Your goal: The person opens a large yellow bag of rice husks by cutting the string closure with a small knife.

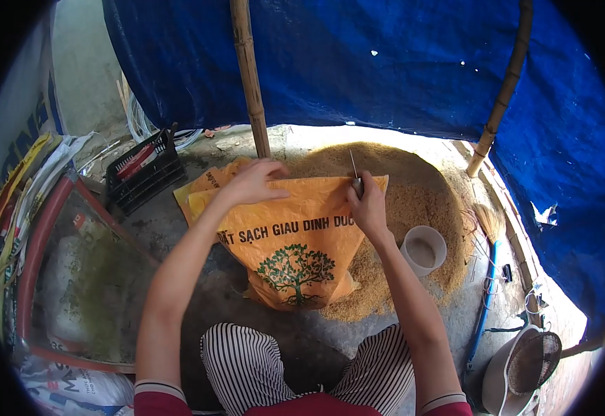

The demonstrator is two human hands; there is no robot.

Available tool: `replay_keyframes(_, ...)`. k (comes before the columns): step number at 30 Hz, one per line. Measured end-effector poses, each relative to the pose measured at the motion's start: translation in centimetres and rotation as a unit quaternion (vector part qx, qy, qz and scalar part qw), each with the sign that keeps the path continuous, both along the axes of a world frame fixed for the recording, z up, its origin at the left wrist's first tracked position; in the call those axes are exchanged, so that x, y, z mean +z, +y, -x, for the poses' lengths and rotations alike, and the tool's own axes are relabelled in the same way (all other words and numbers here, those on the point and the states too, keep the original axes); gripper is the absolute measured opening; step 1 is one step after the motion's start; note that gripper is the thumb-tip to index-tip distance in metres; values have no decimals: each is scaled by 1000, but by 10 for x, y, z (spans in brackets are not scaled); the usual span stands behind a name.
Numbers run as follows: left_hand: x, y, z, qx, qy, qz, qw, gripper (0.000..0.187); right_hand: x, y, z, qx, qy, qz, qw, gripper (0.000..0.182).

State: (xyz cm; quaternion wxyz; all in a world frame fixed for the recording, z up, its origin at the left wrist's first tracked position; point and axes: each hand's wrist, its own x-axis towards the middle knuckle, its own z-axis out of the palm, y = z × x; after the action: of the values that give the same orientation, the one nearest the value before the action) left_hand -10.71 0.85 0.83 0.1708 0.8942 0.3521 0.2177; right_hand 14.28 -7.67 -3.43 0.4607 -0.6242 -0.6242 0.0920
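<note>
An orange woven sack (295,236) with dark lettering and a printed green tree stands before my knees, its top edge stretched sideways. My left hand (257,184) is at the left part of that edge, fingers above it and thumb along the front, with a gap between them. At the right end of the edge, my right hand (368,204) is closed around the dark handle of a small knife (353,165), its thin blade pointing up. Whether those fingers also pinch the sack cannot be made out.
Behind the sack lies a heap of yellowish grain or husks (413,201) with a white tub (423,251) on it. A black crate (146,173), a blue-handled brush (489,277), a bucket (510,374) and bamboo poles (249,76) surround the spot. A blue tarp (372,62) hangs behind.
</note>
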Motion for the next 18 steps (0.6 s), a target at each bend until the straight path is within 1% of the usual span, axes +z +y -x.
replay_keyframes(1,4,-7,-20,-12,-39,14,999,37,5,-2,4,10,31,-22,999,33)
replay_keyframes(2,5,-13,-39,-26,-78,28,996,36,12,-8,10,6,32,-23,999,33)
replay_keyframes(4,-4,-10,-67,-27,-74,23,997,33,29,-26,23,76,217,29,973,40)
replay_keyframes(5,-10,-7,-75,-21,-72,17,997,30,37,-35,27,73,215,28,974,40)
replay_keyframes(7,-14,-2,-82,-34,-85,13,996,29,42,-54,33,123,279,125,944,42)
replay_keyframes(8,-14,-1,-82,-19,-73,47,996,28,39,-61,35,116,279,126,945,42)
replay_keyframes(9,-14,1,-83,-4,-61,79,995,27,36,-67,37,132,294,191,927,41)
replay_keyframes(10,-17,7,-82,-9,-52,71,996,28,35,-70,38,152,307,253,905,41)
replay_keyframes(11,-18,10,-82,-11,-52,70,996,28,30,-68,37,150,307,251,905,41)
replay_keyframes(13,-15,13,-77,-21,-31,80,996,29,15,-58,37,161,340,289,880,39)
replay_keyframes(17,-19,20,-75,-22,-30,82,996,29,7,-52,37,185,350,294,870,34)
replay_keyframes(18,-19,21,-74,-38,-42,102,993,28,6,-52,37,184,353,294,869,34)
